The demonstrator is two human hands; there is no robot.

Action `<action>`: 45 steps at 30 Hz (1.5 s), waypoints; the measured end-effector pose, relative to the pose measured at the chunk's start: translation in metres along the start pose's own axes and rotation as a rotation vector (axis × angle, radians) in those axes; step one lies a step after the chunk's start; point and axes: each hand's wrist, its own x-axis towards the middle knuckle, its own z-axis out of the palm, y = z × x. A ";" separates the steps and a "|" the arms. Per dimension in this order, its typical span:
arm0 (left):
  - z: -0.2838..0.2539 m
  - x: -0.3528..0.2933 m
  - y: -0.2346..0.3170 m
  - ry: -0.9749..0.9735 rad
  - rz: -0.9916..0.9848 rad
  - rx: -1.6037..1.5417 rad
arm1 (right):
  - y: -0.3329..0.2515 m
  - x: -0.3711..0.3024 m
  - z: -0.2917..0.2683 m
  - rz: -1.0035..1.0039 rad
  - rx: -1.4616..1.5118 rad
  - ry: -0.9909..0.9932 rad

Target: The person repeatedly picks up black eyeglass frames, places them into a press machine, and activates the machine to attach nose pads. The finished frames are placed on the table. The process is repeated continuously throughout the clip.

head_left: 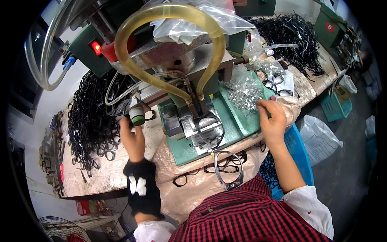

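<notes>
My left hand (134, 141) is raised by the green-tipped knob (138, 120) of the machine, beside a heap of black eyeglass frames (94, 109). The knob and some blur hide its fingertips. My right hand (275, 121) is at the right rim of a green tray (244, 128), thumb and forefinger pinched together. Anything between them is too small to make out. Small silvery metal parts (244, 99) lie piled in the tray. One eyeglass frame (229, 187) rests on the metal fixture (197, 139) under the machine head, one rim hanging over the front edge.
A yellowish hose (169, 10) loops over the green machine (177, 155). Loose eyeglass frames (221, 168) lie on brown paper in front. Dark strips (288, 40) are heaped at the back right. A blue crate (298, 149) and a white bag (318, 139) stand to the right.
</notes>
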 end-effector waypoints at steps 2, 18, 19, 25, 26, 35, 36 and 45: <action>-0.013 -0.007 0.036 0.101 -0.114 -0.456 | 0.002 -0.003 0.001 0.047 -0.011 0.000; -0.056 0.048 0.201 0.218 0.255 -0.974 | -0.130 0.027 0.025 0.395 1.156 -0.381; -0.058 0.049 0.201 0.199 0.281 -0.928 | -0.131 0.026 0.027 0.405 1.143 -0.361; -0.053 0.051 0.207 0.290 0.209 -0.909 | -0.131 0.020 0.032 0.315 1.005 -0.263; -0.054 0.051 0.206 0.277 0.213 -0.919 | -0.128 0.017 0.034 0.288 0.990 -0.251; -0.056 0.052 0.214 0.275 0.186 -0.890 | -0.136 0.029 0.025 0.389 1.026 -0.340; -0.056 0.051 0.217 0.266 0.200 -0.875 | -0.138 0.030 0.019 0.458 1.094 -0.368; -0.028 0.005 0.222 -0.186 0.931 -0.256 | -0.043 0.023 -0.009 0.191 0.307 -0.397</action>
